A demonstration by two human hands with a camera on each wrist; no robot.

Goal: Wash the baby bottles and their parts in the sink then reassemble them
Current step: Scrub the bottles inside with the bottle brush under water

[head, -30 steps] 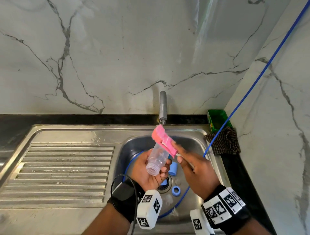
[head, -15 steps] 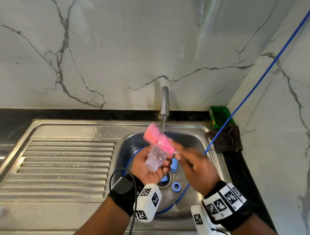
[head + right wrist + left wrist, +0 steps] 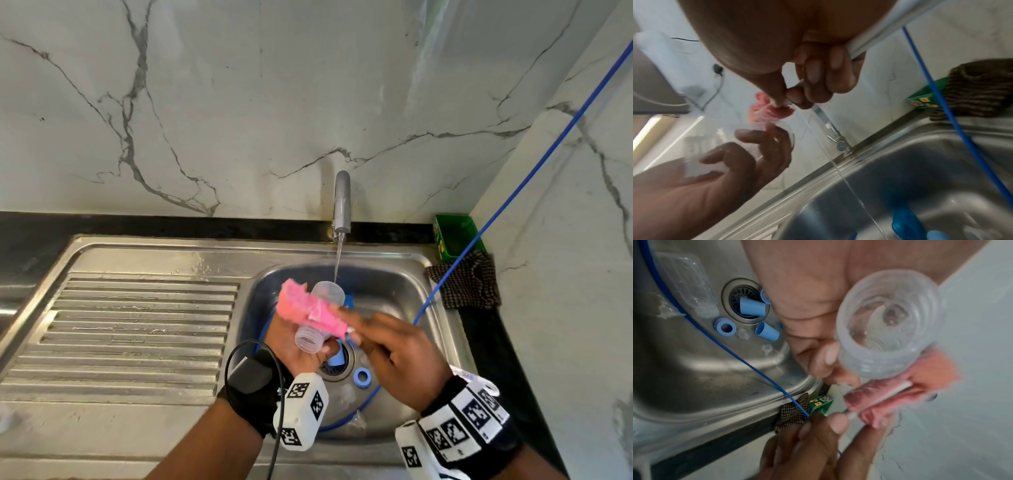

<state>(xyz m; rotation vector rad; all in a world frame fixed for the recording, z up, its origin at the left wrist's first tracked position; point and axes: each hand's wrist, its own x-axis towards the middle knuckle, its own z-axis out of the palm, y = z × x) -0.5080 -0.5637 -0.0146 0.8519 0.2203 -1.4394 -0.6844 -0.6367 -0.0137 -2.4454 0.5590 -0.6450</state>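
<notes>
A clear baby bottle (image 3: pixel 325 293) is tilted over the sink basin (image 3: pixel 394 294), its open threaded neck (image 3: pixel 888 324) toward me. My left hand (image 3: pixel 294 349) grips it near the neck. A pink sponge brush (image 3: pixel 303 308) lies across the bottle's outer side. My right hand (image 3: pixel 356 334) pinches the brush's thin white handle (image 3: pixel 890 392) just behind the sponge. In the basin lie a second clear bottle (image 3: pixel 686 285), two blue caps (image 3: pixel 752 306), a blue ring (image 3: pixel 725 327) and small clear teats (image 3: pixel 744 334).
The tap (image 3: pixel 342 202) runs a thin stream down by the bottle's base. A blue hose (image 3: pixel 513 185) crosses from the right wall into the basin. A green box (image 3: pixel 455 236) and checked cloth (image 3: pixel 466 284) sit at the right; the ribbed drainboard (image 3: pixel 137 329) lies left.
The pink sponge has slid leftward across the outside of the bottle. My left hand keeps its grip, and the bottle's base now sits under the stream.
</notes>
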